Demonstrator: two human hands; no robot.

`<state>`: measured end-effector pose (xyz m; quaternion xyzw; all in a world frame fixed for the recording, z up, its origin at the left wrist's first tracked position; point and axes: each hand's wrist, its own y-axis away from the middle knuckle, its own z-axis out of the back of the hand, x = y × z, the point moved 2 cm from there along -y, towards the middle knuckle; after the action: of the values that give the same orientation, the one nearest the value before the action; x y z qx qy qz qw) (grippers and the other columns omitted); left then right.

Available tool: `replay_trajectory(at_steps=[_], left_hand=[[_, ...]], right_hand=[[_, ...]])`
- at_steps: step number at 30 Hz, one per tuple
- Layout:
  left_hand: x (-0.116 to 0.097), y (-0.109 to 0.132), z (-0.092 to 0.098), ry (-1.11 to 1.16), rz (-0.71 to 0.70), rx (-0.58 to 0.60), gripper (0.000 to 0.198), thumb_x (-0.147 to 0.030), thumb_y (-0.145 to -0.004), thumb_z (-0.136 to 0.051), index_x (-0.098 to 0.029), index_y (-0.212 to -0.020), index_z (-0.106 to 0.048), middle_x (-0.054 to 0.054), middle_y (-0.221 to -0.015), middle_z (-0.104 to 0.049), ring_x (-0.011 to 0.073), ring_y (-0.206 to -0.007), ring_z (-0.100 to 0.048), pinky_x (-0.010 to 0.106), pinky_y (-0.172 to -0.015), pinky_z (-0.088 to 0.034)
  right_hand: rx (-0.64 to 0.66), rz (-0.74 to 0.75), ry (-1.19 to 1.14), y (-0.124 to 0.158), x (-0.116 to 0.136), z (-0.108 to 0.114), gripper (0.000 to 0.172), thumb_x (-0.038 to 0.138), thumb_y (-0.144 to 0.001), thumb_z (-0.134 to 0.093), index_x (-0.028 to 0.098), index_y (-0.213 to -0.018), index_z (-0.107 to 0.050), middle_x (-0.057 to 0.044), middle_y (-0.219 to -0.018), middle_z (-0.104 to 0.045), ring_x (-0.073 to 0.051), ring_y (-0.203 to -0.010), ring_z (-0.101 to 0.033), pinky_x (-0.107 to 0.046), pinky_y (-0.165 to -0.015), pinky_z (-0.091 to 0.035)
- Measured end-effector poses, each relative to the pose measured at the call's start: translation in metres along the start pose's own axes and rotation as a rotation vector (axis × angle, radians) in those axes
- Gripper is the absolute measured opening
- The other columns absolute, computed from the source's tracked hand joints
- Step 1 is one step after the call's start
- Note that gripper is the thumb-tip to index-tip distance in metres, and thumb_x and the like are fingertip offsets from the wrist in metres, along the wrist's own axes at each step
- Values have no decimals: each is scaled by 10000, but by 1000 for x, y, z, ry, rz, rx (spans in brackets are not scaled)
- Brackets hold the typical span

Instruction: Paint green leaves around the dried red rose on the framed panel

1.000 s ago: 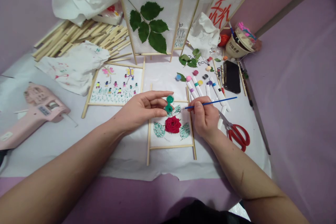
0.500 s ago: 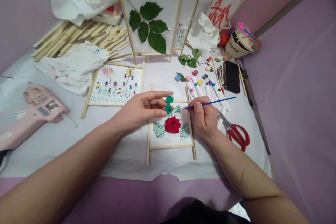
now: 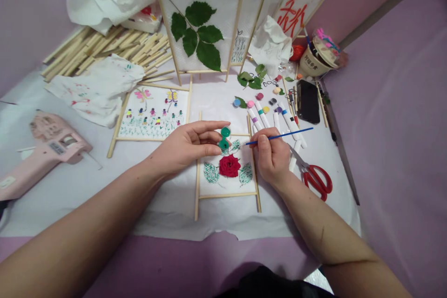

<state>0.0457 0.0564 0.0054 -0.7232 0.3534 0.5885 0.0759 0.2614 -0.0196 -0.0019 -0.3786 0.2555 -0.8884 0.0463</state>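
Between its thumb and fingers my left hand (image 3: pixel 190 143) holds a small open paint pot (image 3: pixel 225 138) with green paint in it. My right hand (image 3: pixel 271 152) grips a thin blue paintbrush (image 3: pixel 288 134), its tip pointing left, close to the upper leaves of a picture. That picture (image 3: pixel 226 187) lies flat under both hands in a frame of wooden sticks (image 3: pixel 198 191). A red rose (image 3: pixel 229 166) sits at its middle, with green-dabbed leaves around it. The left hand covers the frame's upper left part.
Red-handled scissors (image 3: pixel 317 179), white markers (image 3: pixel 290 123) and a black phone (image 3: pixel 308 101) lie on the right. A pink glue gun (image 3: pixel 49 153) rests at left. Behind stand a framed leaf panel (image 3: pixel 200 32), a stick pile (image 3: pixel 104 51) and a paper cup (image 3: pixel 314 60).
Hardly anything differs. The blue paintbrush's rear end has shifted very slightly left and up; both hands and the paint pot stay in place.
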Motion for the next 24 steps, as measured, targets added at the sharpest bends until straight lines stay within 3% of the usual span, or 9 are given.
replay_trajectory(at_steps=[4, 24], left_hand=[[-1, 0, 0, -15, -3, -11, 557, -186, -658, -910, -278, -1199, -811, 9, -915, -728, 138, -818, -656, 296, -811, -567], [-1, 0, 0, 14, 28, -10, 569, -165, -651, -908, -279, -1200, -812, 7, -905, -721, 139, -809, -657, 295, -791, -574]], right_hand=[[30, -8, 14, -1, -1, -1, 246, 281, -1036, -453, 229, -851, -607, -18, -809, -673, -155, -680, -625, -330, -652, -491], [-78, 40, 60, 3, 1, 1, 284, 323, -1040, -468, 228, -838, -643, -16, -734, -688, -168, -662, -649, -327, -622, -489]])
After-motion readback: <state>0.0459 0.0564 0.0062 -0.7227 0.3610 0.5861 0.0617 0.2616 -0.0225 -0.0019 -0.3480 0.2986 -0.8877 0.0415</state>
